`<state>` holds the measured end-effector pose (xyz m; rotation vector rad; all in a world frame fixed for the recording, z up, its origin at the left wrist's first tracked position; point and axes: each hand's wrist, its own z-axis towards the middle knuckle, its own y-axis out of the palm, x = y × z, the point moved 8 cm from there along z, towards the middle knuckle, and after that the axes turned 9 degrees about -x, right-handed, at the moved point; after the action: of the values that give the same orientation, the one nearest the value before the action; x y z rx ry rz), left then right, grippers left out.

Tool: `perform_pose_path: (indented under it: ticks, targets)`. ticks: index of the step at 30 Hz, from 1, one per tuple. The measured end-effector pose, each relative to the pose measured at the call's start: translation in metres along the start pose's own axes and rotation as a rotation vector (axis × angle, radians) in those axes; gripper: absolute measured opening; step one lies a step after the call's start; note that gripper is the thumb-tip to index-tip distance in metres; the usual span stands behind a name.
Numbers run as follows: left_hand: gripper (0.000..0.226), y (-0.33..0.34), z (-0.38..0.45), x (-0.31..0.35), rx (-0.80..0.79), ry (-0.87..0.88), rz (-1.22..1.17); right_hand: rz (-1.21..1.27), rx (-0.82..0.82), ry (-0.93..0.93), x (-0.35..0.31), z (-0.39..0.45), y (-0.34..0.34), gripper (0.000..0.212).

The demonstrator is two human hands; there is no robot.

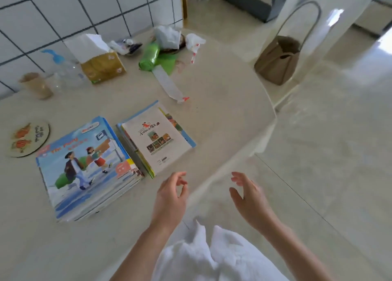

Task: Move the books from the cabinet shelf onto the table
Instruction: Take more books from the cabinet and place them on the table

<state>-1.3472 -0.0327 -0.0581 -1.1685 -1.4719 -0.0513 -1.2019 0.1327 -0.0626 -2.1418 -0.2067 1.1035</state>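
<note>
Right now both hands are empty and open. The left hand (172, 192) hangs over the near edge of the tabletop (222, 93), fingers loosely curled, holding nothing. The right hand (247, 192) floats past the edge, over the floor, fingers spread, also holding nothing.

From the left hand, the closest books lie at about 11 o'clock. That is the small stack with the white cover (158, 139), just beside the fingertips. Its long side runs from 7 o'clock up to 1 o'clock. Touching its left side, at about 9 to 10 o'clock from the left hand, sits the bigger stack with the blue cover (84, 166), lying flat and turned the same way.

So the left hand is the nearer one to the books. The right hand is well apart from them.

The books seen here are already on the tabletop. The cabinet shelf is not in view, so I think the hands must go away from the tabletop to fetch more, if any are left.
</note>
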Motion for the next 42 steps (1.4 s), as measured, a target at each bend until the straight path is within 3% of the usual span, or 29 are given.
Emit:
perform_pose_path:
  ticks: [7, 13, 29, 34, 42]
  targets:
    - [0.025, 0.073, -0.001, 0.064, -0.265, 0.191, 0.109, 0.103, 0.207, 0.159, 0.066, -0.073, -0.032, 0.037]
    - [0.027, 0.167, -0.051, 0.114, -0.437, 0.346, 0.185, 0.207, 0.380, 0.302, 0.132, -0.166, -0.053, 0.038]
    - [0.028, 0.450, -0.353, 0.170, -1.087, 0.683, 0.382, 0.521, 0.835, 0.762, 0.318, -0.535, -0.021, 0.036]
    - [0.030, 0.518, -0.430, 0.182, -1.298, 0.787, 0.467, 0.637, 1.016, 0.908, 0.357, -0.623, -0.006, 0.036]
    - [0.038, 0.635, -0.507, 0.220, -1.469, 0.925, 0.581, 0.832, 1.272, 1.116, 0.422, -0.717, 0.004, 0.035]
